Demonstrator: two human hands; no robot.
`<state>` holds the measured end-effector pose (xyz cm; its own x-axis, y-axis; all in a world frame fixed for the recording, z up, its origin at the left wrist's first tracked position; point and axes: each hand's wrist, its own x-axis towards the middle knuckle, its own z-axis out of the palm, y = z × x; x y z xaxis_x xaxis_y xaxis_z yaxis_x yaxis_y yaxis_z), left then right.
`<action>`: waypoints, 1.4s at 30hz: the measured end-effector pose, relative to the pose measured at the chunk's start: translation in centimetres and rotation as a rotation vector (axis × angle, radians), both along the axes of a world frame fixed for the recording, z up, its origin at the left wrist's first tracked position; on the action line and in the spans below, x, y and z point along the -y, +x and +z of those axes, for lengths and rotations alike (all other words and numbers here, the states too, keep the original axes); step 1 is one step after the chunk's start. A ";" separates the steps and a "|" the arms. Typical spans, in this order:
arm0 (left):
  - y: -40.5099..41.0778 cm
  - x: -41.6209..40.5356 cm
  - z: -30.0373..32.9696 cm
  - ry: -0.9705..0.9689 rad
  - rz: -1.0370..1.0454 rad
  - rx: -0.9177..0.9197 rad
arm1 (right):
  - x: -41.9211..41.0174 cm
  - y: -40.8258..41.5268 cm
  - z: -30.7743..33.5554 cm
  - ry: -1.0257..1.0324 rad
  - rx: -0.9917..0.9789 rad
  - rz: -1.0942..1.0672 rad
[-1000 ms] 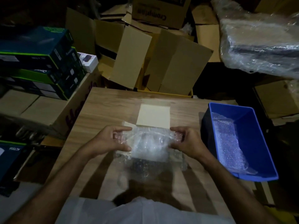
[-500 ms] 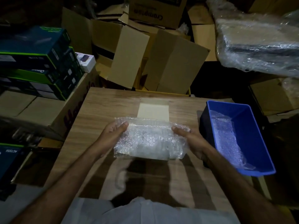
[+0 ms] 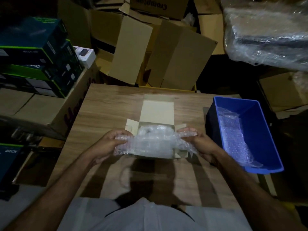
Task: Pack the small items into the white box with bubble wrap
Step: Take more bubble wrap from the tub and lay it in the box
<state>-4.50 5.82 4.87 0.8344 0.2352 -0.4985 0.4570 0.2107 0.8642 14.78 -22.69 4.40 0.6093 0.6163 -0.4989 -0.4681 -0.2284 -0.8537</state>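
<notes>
A small white box (image 3: 157,112) stands open on the wooden table (image 3: 106,107), its lid folded back away from me and side flaps spread. A sheet of bubble wrap (image 3: 153,144) lies across the box's opening, sagging into it. My left hand (image 3: 108,144) grips the wrap's left end. My right hand (image 3: 199,141) grips the right end. More wrap fills the box's inside. Whatever small items lie under the wrap are hidden.
A blue plastic bin (image 3: 260,130) holding more bubble wrap (image 3: 235,135) stands on the table's right side. Stacked dark product boxes (image 3: 36,54) rise at the left. Brown cartons (image 3: 166,52) crowd behind the table. A plastic-wrapped bundle (image 3: 266,30) sits at top right.
The bubble wrap, held flat above the table half a second ago, has come down onto the box. The box's lid and flaps now show beyond it.
</notes>
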 end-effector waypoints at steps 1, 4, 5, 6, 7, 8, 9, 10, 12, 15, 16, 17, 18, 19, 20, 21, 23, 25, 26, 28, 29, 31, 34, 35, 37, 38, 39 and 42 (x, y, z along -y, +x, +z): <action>-0.1 -0.4 -0.2 -0.046 0.002 0.013 | -0.1 0.1 -0.1 -0.026 0.018 -0.003; -0.5 -1.5 -0.2 -0.299 0.023 0.084 | 0.1 0.4 0.1 -0.079 0.021 0.115; -0.5 -1.6 0.1 -0.384 0.043 0.090 | 0.3 0.5 0.4 -0.073 0.007 0.168; -0.5 -1.6 0.5 -0.414 0.030 0.102 | 0.3 0.5 0.8 -0.074 0.010 0.219; -0.3 -1.8 0.7 -0.350 0.007 0.071 | 0.2 0.6 1.0 -0.105 0.057 0.258; 0.1 -1.6 0.9 -0.170 -0.062 0.009 | -0.1 0.6 1.2 -0.155 0.158 0.291; 0.5 -1.6 0.8 0.073 -0.164 -0.043 | -0.5 0.6 1.0 -0.220 0.298 0.322; 1.0 -1.6 0.7 0.279 -0.253 -0.072 | -0.9 0.6 0.7 -0.289 0.447 0.354; 1.9 -1.2 0.0 0.496 -0.381 -0.118 | -1.6 0.5 -0.5 -0.367 0.658 0.421; 3.2 -0.7 -1.5 0.683 -0.517 -0.061 | -2.2 0.6 -2.0 -0.349 0.840 0.481; 3.7 -0.7 -2.1 0.785 -0.531 0.001 | -2.5 0.6 -2.3 -0.351 0.923 0.474; 4.3 -0.6 -2.6 0.893 -0.527 0.064 | -2.8 0.6 -2.4 -0.346 0.991 0.436; 5.0 -0.5 -3.1 0.995 -0.505 0.123 | -3.2 0.6 -2.6 -0.342 1.037 0.372; 5.8 -0.4 -3.6 1.096 -0.467 0.160 | -3.7 0.7 -3.0 -0.349 1.062 0.299; 6.7 -0.3 -4.0 1.181 -0.427 0.177 | -4.2 0.9 -3.4 -0.374 1.071 0.239; 7.6 0.0 -4.3 1.248 -0.395 0.168 | -4.7 1.1 -3.9 -0.415 1.071 0.200; 9.3 0.4 -5.1 1.331 -0.379 0.128 | -5.7 1.6 -4.9 -0.524 1.087 0.193; 10.8 0.6 -6.1 1.392 -0.411 0.050 | -6.3 1.8 -5.8 -0.606 1.096 0.263; 11.3 0.6 -6.6 1.420 -0.433 0.013 | -6.5 1.8 -6.2 -0.621 1.112 0.323; 11.9 0.9 -7.2 1.491 -0.511 -0.041 | -6.8 1.6 -7.0 -0.616 1.160 0.424; 12.0 1.2 -7.4 1.528 -0.555 -0.048 | -6.8 1.4 -7.3 -0.613 1.169 0.437; 11.9 2.1 -7.7 1.563 -0.618 -0.061 | -6.9 1.0 -8.2 -0.678 1.230 0.442; 11.4 3.1 -8.4 1.494 -0.666 -0.120 | -7.1 0.7 -8.8 -0.859 1.404 0.530; 11.3 3.2 -8.7 1.452 -0.677 -0.139 | -7.2 0.6 -8.9 -0.874 1.440 0.525; 11.5 3.1 -8.7 1.368 -0.695 -0.181 | -7.7 0.5 -8.8 -0.880 1.432 0.511; 11.8 2.9 -8.4 1.315 -0.704 -0.206 | -8.1 0.4 -8.5 -0.898 1.414 0.538; 12.0 2.7 -7.9 1.265 -0.720 -0.229 | -8.4 0.4 -8.3 -0.918 1.421 0.559; 12.4 2.0 -6.3 1.194 -0.821 -0.238 | -8.8 0.0 -7.7 -0.899 1.484 0.543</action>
